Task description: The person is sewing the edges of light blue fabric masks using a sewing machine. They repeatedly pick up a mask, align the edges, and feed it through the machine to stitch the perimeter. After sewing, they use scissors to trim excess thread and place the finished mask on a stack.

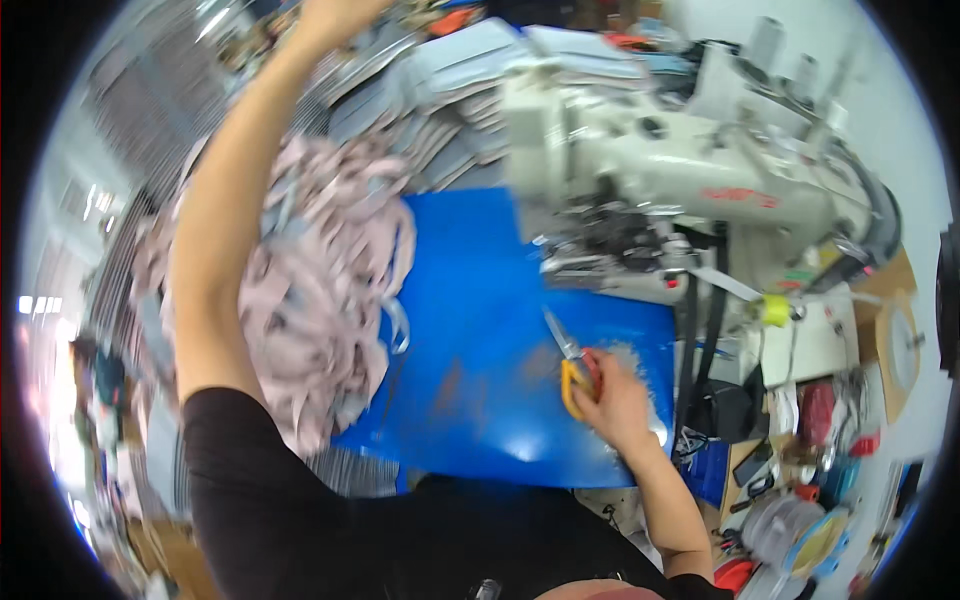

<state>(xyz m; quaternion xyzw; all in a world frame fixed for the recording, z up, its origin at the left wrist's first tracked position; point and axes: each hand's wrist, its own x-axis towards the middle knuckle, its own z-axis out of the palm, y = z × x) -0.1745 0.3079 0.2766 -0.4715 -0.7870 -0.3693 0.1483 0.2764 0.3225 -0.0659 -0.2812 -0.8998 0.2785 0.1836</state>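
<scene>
My left arm stretches up past a large pile of pink and grey fabric strips (310,280); my left hand (338,16) is blurred at the top edge, fingers hidden. My right hand (615,400) grips scissors (575,370) with yellow-and-red handles, held over a blue board (450,280), blades pointing up and slightly left. A pale industrial sewing machine (660,160) stands just beyond the scissors, at the upper right of the board.
Stacks of grey fabric panels (430,70) lie at the back. At the right are dark hanging straps (705,340), a white panel (805,340) and a clutter of tools, bags and a round clear container (775,530).
</scene>
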